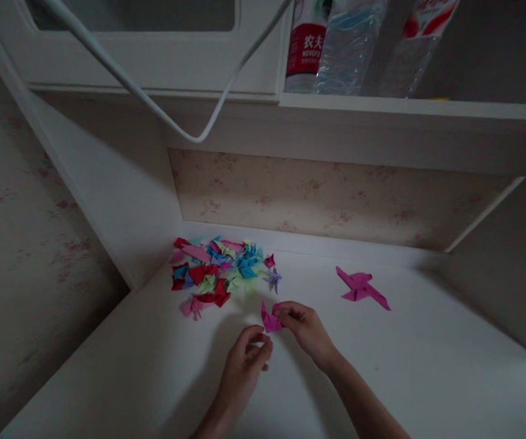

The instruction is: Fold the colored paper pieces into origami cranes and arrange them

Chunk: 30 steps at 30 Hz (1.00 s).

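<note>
A magenta folded paper piece (271,321) with pointed tips is pinched at its right side by my right hand (300,326). Just below and to the left of it, my left hand (248,353) has its fingers curled and a little apart, with nothing visible between them. Behind my hands lies a heap of folded paper pieces (208,274) in red, blue, green, pink and purple. Off to the right, a second magenta folded paper piece (361,286) with long arms rests flat on the white desktop (409,378).
A white shelf (418,108) overhangs the desk and carries several plastic bottles, one with a red label (307,52). From the cabinet front a white cable (194,139) hangs in a loop. Side panels and floral wallpaper (308,186) bound the desk.
</note>
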Available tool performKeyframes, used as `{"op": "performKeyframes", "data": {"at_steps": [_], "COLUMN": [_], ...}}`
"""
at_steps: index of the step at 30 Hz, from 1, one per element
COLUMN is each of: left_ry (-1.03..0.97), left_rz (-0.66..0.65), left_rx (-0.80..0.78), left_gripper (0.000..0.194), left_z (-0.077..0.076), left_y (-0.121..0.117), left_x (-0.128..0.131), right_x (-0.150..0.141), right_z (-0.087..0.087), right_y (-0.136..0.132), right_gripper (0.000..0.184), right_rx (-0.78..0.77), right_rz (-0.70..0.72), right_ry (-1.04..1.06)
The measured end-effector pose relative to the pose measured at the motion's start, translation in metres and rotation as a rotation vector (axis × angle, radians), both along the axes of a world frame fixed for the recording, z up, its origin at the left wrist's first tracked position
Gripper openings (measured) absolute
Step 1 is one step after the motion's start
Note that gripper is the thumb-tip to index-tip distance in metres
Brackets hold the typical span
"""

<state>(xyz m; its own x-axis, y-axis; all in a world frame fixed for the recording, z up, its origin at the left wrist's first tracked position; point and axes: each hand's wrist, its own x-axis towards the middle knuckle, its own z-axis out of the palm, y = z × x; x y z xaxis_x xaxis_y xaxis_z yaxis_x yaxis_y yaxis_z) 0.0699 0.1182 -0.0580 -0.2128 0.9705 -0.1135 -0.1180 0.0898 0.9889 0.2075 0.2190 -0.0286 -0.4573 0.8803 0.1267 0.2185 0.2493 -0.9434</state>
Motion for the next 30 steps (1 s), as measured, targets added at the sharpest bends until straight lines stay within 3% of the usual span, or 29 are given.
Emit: {"op": "performKeyframes", "data": {"at_steps": [4,9,13,16,23,30], "left_ry": [-0.060,-0.023,-0.130,-0.235,-0.282,-0.132], "left_rz": [-0.071,-0.116,-0.048,-0.026,-0.062,-0.150], "left_rx": [0.023,0.029,0.023,0.015,0.015,0.013], "left_gripper": [0.044,0.041,0.042,0.050,0.045,0.038], "left_z": [-0.006,-0.019,-0.022,-0.020,-0.017,-0.012], "left_y": [0.012,0.014,0.015,0.015,0.015,0.013], "left_x": [0.006,0.005,-0.001,-0.005,-0.003,-0.004], "right_x": [0.010,0.014,0.018,0.018,0.008,0.010], "right_z": [-0.026,-0.051,-0.060,-0.064,-0.054,-0.053], "right_y": [-0.025,-0.038,-0.043,-0.047,-0.058,-0.058], "right_gripper": [0.023,0.030,0.040,0.039,0.032,0.031], "right_rx": [-0.269,-0.342,-0.380,-0.337,-0.217,-0.210], "right_rz": [-0.066,-0.141,-0.234,-0.196,0.046,0.032], "right_ry": [0.248,0.385,0.455,0.398,0.360,0.377]}}
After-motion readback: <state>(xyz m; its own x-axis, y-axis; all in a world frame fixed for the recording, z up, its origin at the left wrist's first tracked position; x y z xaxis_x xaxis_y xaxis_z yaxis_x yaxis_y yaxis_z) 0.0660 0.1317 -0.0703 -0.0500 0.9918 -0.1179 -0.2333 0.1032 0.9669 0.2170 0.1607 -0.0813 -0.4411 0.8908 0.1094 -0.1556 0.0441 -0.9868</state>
